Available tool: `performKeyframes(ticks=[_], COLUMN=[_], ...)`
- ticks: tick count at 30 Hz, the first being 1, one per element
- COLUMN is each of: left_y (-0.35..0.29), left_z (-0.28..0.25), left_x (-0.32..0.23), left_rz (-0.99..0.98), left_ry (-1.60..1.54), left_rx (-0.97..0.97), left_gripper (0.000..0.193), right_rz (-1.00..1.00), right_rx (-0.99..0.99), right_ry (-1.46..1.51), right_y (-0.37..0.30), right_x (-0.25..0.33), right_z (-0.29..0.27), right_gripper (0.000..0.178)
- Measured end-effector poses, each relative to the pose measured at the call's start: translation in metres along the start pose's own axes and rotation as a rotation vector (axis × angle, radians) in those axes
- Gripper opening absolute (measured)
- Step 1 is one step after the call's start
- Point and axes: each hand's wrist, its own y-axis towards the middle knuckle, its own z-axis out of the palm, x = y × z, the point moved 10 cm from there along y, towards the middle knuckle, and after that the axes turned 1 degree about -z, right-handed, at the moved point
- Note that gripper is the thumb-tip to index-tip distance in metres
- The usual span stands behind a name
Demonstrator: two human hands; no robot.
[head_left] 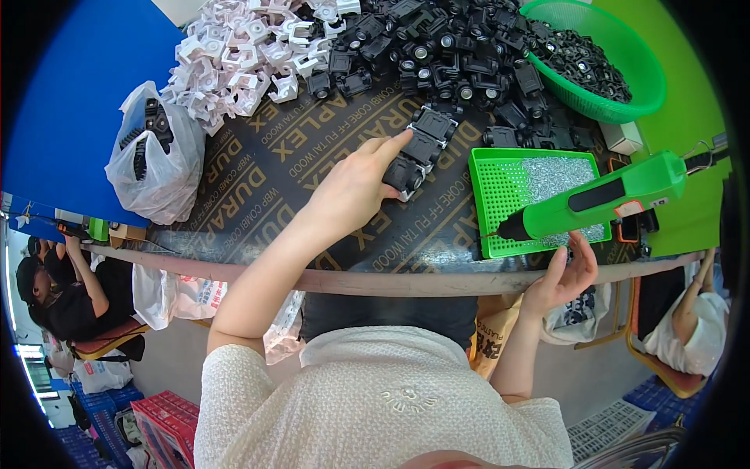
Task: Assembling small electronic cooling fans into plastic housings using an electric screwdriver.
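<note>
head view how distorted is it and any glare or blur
In the head view, the table edge bows and the corners go black; in the head view, a pale sheen lies on the black tabletop; in the head view, the left hand looks fairly sharp, without obvious motion blur.

Left hand [355, 184] palm-down on an outstretched arm [269, 273]; right hand [561, 283] nearer, fingers [587, 263] loosely curled.

1. Bright, fairly even light covers the table [262, 184], leaving a pale sheen near its front.
2. Silvery small parts [551, 173] glint.
3. Fisheye distortion bows straight edges toward the black, rounded rim.
4. The left hand [355, 187] looks sharp.
</note>
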Motion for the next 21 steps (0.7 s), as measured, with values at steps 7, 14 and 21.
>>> performKeyframes(ticks=[7, 14, 21], left_y=[-0.005, 0.018, 0.047], left_z=[0.011, 0.021, 0.035], left_x=[-0.009, -0.021, -0.002], left_rz=[-0.047, -0.021, -0.161], left_ry=[-0.202, 0.168, 0.195], left_rx=[-0.176, -0.332, -0.227], left_gripper=[0.095, 0.103, 0.065], right_rz=[0.009, 0.012, -0.014], right_rx=[0.013, 0.033, 0.017], right_ry=[-0.02, -0.035, -0.036], right_y=[0.0, 0.002, 0.001], right_x=[-0.001, 0.002, 0.001], right_z=[0.001, 0.003, 0.004], right_gripper=[0.025, 0.021, 0.018])
